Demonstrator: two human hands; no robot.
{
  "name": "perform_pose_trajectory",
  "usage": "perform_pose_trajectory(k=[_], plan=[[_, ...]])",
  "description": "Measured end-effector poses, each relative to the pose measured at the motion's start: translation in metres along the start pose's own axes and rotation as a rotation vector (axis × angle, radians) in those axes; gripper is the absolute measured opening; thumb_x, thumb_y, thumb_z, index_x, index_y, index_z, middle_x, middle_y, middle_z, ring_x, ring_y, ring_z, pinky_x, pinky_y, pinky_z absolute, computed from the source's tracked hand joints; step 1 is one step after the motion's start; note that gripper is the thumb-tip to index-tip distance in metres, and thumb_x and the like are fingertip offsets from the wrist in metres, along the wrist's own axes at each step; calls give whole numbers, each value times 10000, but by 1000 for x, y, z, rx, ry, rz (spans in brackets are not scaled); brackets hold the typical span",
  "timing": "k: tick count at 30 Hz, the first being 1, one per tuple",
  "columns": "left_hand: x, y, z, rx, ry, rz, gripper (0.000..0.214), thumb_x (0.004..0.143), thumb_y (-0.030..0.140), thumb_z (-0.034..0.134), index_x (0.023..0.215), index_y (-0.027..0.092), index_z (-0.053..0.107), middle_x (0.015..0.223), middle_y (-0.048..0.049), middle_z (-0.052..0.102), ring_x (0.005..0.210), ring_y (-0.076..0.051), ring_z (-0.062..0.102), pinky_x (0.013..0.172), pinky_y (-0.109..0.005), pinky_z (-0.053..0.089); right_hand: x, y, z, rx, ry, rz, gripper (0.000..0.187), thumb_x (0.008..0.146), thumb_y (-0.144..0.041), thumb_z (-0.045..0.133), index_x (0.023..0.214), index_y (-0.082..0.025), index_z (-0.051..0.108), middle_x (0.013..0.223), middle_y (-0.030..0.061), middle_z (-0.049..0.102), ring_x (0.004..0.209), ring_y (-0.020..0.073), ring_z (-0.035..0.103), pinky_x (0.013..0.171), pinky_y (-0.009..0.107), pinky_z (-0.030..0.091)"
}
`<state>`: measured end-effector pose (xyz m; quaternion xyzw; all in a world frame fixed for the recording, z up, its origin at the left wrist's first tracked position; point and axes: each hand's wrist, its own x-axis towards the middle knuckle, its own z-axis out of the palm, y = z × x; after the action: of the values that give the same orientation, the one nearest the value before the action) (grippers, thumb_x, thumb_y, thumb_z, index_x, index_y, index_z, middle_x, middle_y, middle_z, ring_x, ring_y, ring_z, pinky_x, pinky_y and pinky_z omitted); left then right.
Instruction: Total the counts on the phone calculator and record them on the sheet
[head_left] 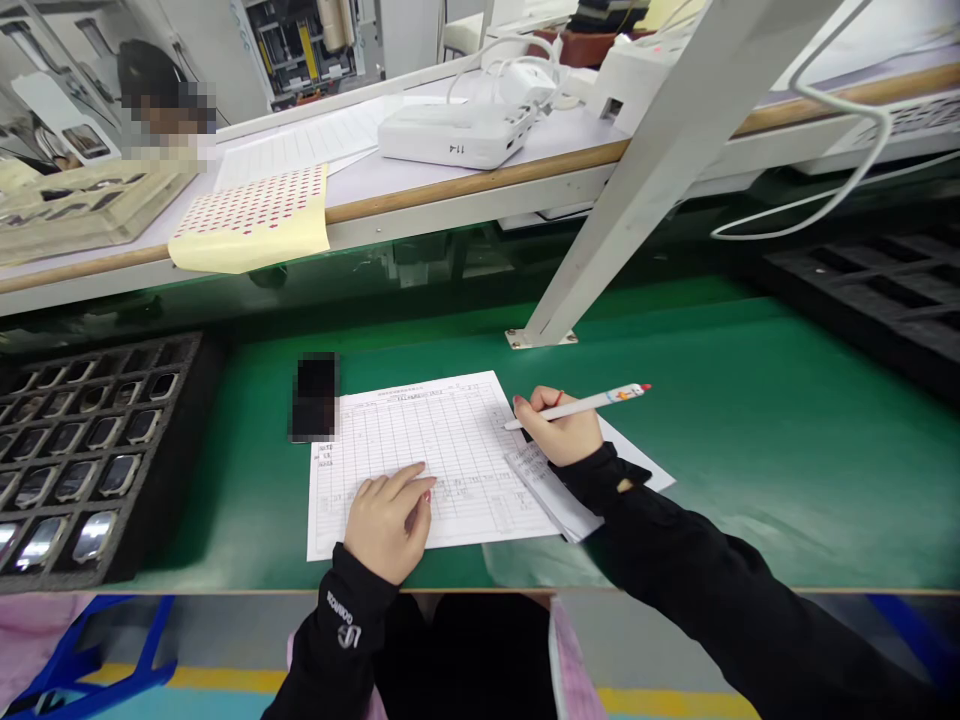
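A printed form [390, 440] with a ruled grid lies on the green work surface in front of me. My left hand [391, 518] rests on its lower part, palm down, with the fingers stretched out over the paper. A white pen [600, 401] with a red end is gripped in my right hand [559, 428]. Its tip points at the form's right side; whether it touches cannot be seen. Beneath my right wrist are more papers [551, 495], partly covered by the hand and sleeve. By the form's upper left corner lies a dark phone-like object [314, 397], blurred out.
At left stands a black foam tray [161, 450] with several watch-like pieces; another dark tray [870, 270] sits at right. A white slanted post [637, 190] meets the table. The shelf above bears a white box [450, 135] and a yellow sticker sheet [251, 220]. Another person works beyond.
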<state>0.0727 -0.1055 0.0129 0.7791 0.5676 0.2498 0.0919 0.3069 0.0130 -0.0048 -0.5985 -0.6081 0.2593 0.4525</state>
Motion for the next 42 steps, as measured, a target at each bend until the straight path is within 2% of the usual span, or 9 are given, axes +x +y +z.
perform_pose_trajectory(k=[7,15,33,42], plan=[[1,1,0,9,1,0,256,888,181,482,1067,268,644,1191,-7,652,896,-181,639,745,-350,486,1,3,0,-23,-35,-23,378,736,-311,578,498,-225,297,438,-57,319,459,99,325,480,256,296],[1,1,0,26,5,6,264,889,184,476,1071,268,647,1183,-14,654,890,-183,638,742,-351,494,-1,-2,1,-17,-17,-39,395,763,-376,555,514,-230,286,457,-52,299,476,103,306,480,261,291],[2,0,0,9,7,-2,257,897,198,466,1063,261,652,1175,-22,660,882,-188,640,748,-355,499,-1,-2,-3,7,-17,-3,372,744,-342,562,503,-226,303,447,-53,326,459,99,319,471,258,293],[1,1,0,4,8,-2,253,895,193,472,1064,264,646,1181,-14,657,884,-186,639,744,-357,492,-4,-2,-4,-26,-73,-22,361,738,-311,554,514,-226,282,460,-51,311,480,105,309,487,267,276]])
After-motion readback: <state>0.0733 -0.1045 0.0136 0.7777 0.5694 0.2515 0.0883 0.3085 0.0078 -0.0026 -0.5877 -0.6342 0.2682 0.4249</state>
